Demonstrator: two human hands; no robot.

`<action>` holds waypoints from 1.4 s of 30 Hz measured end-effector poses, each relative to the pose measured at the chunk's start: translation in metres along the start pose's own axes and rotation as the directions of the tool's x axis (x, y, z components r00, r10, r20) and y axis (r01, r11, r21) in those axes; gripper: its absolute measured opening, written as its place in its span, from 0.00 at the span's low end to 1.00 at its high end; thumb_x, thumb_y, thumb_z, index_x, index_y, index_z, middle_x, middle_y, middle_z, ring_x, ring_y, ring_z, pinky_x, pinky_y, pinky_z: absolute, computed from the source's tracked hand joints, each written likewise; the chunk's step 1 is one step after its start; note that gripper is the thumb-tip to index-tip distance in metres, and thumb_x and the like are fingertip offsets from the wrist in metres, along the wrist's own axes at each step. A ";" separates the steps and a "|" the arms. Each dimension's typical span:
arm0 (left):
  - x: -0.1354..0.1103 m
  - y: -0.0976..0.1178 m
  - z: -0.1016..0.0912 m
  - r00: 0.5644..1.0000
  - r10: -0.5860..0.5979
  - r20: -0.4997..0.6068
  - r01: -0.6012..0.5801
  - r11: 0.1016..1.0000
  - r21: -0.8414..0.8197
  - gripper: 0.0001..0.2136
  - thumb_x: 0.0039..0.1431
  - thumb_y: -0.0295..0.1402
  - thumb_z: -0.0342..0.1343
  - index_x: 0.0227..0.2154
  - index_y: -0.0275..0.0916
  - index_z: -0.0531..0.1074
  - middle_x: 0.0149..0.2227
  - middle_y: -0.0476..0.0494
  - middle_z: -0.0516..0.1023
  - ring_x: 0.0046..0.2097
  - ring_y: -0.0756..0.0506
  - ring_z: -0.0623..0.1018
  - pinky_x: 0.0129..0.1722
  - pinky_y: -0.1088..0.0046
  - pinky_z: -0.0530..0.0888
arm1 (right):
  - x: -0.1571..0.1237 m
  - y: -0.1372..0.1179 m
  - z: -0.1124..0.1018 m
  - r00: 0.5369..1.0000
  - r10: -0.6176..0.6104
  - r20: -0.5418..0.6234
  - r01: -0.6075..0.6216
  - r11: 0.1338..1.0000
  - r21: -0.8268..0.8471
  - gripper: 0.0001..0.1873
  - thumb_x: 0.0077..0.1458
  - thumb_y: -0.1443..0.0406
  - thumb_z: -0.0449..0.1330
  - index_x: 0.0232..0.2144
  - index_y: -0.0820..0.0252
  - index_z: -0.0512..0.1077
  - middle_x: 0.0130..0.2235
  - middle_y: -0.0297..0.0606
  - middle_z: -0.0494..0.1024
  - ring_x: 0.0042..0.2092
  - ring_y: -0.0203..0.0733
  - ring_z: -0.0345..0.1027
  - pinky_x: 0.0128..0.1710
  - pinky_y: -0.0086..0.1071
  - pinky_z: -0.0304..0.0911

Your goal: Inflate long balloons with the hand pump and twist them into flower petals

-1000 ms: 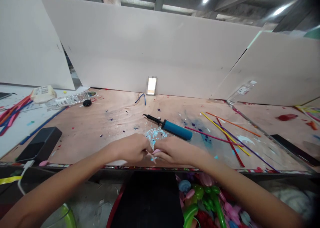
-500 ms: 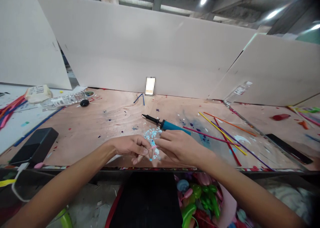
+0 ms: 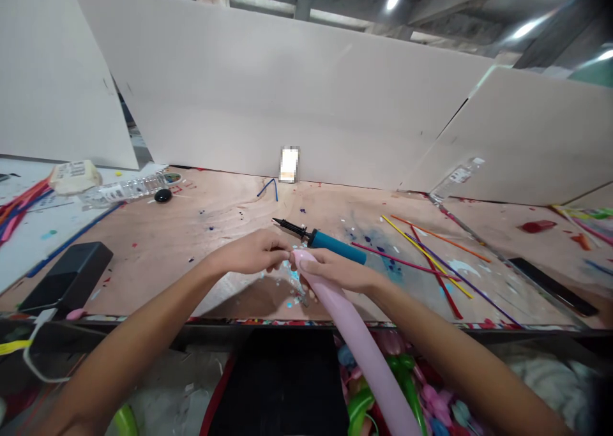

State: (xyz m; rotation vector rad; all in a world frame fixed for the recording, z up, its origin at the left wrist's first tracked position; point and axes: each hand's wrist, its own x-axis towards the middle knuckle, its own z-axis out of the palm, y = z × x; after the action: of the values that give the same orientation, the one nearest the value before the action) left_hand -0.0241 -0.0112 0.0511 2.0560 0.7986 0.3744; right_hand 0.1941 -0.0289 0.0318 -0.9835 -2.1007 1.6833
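Left hand [image 3: 253, 251] curled, fingertips pinching tip of pink balloon [image 3: 357, 340]; right hand [image 3: 342, 270] wrapped round it just beside, hands close together. Balloon slants over table [image 3: 158, 244] edge, down rightward. Blue pump [image 3: 338, 246] just beyond hands. Left bottle [image 3: 127, 191], packet [image 3: 74, 177]: print unreadable.

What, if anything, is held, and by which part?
A pink balloon, near its far end: the right hand grips it there; the left hand is at the tip, its hold unclear.
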 end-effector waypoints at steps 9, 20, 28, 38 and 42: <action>0.016 -0.021 0.008 0.861 0.080 -0.503 0.079 0.954 0.289 0.14 0.61 0.30 0.44 0.35 0.36 0.76 0.25 0.48 0.74 0.27 0.51 0.71 0.28 0.77 0.64 | 0.018 0.034 -0.004 0.956 0.221 0.195 -0.290 0.591 0.753 0.25 0.60 0.49 0.38 0.32 0.62 0.64 0.21 0.32 0.65 0.20 0.33 0.57 0.21 0.26 0.55; 0.017 -0.025 0.025 0.865 0.303 -0.399 -0.001 0.797 0.604 0.22 0.60 0.24 0.42 0.57 0.39 0.63 0.44 0.41 0.77 0.43 0.45 0.76 0.43 0.70 0.70 | 0.022 0.032 0.003 0.992 0.117 0.051 -0.117 0.673 0.731 0.14 0.56 0.57 0.47 0.26 0.60 0.62 0.19 0.30 0.64 0.18 0.33 0.56 0.20 0.26 0.55; 0.012 -0.001 0.031 0.938 0.246 -0.242 0.044 0.611 0.791 0.13 0.61 0.28 0.44 0.44 0.40 0.71 0.35 0.42 0.75 0.37 0.43 0.75 0.35 0.70 0.69 | 0.019 0.017 0.020 0.979 -0.023 -0.201 0.013 0.999 -0.051 0.15 0.59 0.61 0.47 0.23 0.60 0.62 0.22 0.33 0.68 0.24 0.35 0.62 0.26 0.29 0.58; 0.016 -0.022 0.046 0.968 0.045 -0.247 0.169 0.610 0.774 0.11 0.60 0.31 0.43 0.30 0.37 0.71 0.30 0.39 0.77 0.33 0.40 0.77 0.30 0.68 0.67 | 0.008 -0.001 0.024 0.922 -0.226 -0.314 -0.121 0.603 -0.789 0.15 0.63 0.61 0.44 0.35 0.63 0.68 0.33 0.44 0.75 0.33 0.43 0.67 0.34 0.34 0.54; 0.006 -0.011 0.041 0.968 0.104 -0.227 0.096 0.686 0.721 0.12 0.63 0.32 0.40 0.38 0.37 0.68 0.33 0.40 0.77 0.35 0.41 0.77 0.32 0.68 0.68 | 0.000 -0.005 0.003 0.972 -0.138 -0.189 0.017 0.848 -0.529 0.17 0.63 0.57 0.46 0.33 0.61 0.69 0.34 0.40 0.75 0.37 0.42 0.68 0.38 0.33 0.58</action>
State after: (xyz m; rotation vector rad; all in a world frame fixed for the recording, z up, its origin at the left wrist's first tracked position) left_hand -0.0024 -0.0285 0.0189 2.7970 1.2485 0.3532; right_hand 0.1907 -0.0322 0.0356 -1.1452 -2.4535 0.9071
